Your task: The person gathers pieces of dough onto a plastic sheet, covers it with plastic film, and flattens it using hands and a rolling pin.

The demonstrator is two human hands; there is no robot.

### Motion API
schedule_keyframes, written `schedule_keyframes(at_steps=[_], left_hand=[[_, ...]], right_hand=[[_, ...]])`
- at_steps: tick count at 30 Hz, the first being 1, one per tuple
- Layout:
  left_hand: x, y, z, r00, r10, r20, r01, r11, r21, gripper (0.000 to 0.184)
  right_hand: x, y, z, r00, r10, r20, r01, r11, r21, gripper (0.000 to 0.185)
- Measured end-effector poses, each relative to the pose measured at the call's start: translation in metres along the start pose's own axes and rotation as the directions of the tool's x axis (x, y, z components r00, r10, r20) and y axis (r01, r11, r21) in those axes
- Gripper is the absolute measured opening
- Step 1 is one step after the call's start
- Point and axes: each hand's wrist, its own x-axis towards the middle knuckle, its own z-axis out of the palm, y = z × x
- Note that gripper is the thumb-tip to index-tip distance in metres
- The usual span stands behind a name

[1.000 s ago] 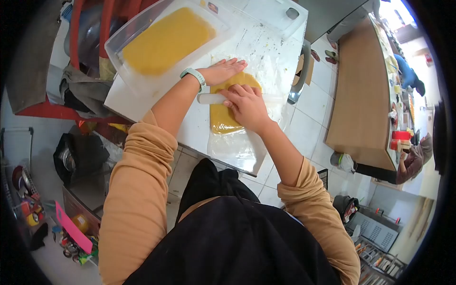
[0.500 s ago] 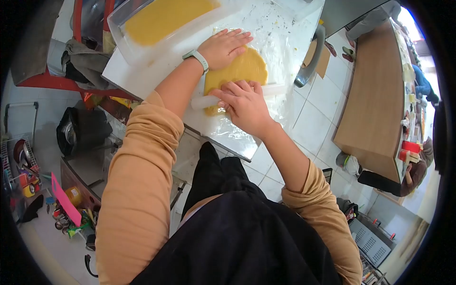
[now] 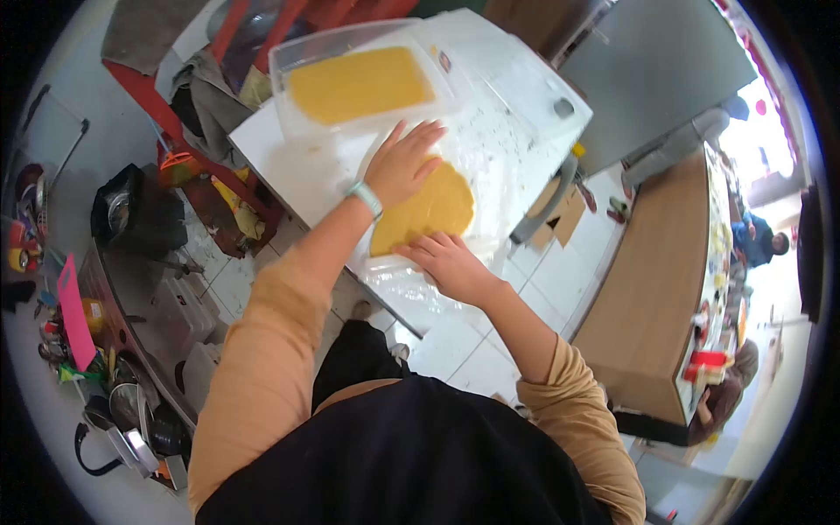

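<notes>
Around the middle of the view, toward twelve o'clock there are one left hand (image 3: 402,166), one right hand (image 3: 451,268), one flat yellow dough (image 3: 433,203) and one pale roller (image 3: 483,247); at eleven o'clock is one clear tub (image 3: 294,124), at nine o'clock one pink board (image 3: 75,315), and from two to four o'clock three other persons (image 3: 754,241)
</notes>
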Motion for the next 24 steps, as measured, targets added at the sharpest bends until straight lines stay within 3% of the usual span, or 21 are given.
schedule_keyframes(at_steps=[2,3,6,9,12,15,19,22,24], left_hand=[[-0.022,-0.003,-0.024,0.921,-0.377,-0.098,0.325,0.882,-0.341,0.030],[-0.033,-0.005,-0.034,0.827,-0.554,-0.096,0.422,0.724,-0.546,0.025],[-0.064,-0.018,-0.047,0.719,-0.685,-0.121,0.511,0.638,-0.577,0.021],[-0.071,-0.015,-0.056,0.680,-0.732,0.044,0.624,0.546,-0.559,0.025],[-0.071,0.003,-0.058,0.578,-0.781,0.237,0.795,0.472,-0.381,0.027],[-0.087,0.019,-0.037,0.666,-0.740,0.092,0.739,0.639,-0.212,0.025],[-0.082,0.039,-0.025,0.725,-0.684,-0.081,0.686,0.728,0.003,0.017],[-0.064,0.042,-0.038,0.626,-0.770,0.124,0.726,0.633,0.269,0.029],[-0.064,0.043,-0.029,0.696,-0.716,-0.055,0.685,0.641,0.346,0.039]], right_hand=[[0.010,0.023,-0.014,0.998,0.032,0.055,-0.037,0.994,0.100,0.051],[0.021,0.036,-0.024,0.998,0.052,0.025,-0.054,0.995,0.083,0.051],[0.061,0.058,-0.054,0.996,0.083,0.033,-0.086,0.992,0.096,0.049],[0.091,0.055,-0.045,0.966,-0.257,0.041,0.256,0.966,0.040,0.044],[0.111,0.055,-0.023,0.892,-0.425,0.156,0.424,0.905,0.046,0.038],[0.115,0.069,-0.018,0.881,-0.470,0.065,0.434,0.853,0.290,0.036],[0.133,0.108,-0.032,0.891,-0.442,0.103,0.412,0.883,0.227,0.039],[0.146,0.124,-0.039,0.878,-0.466,0.109,0.450,0.881,0.146,0.044],[0.152,0.128,-0.029,0.856,-0.513,0.069,0.512,0.858,0.031,0.047]])
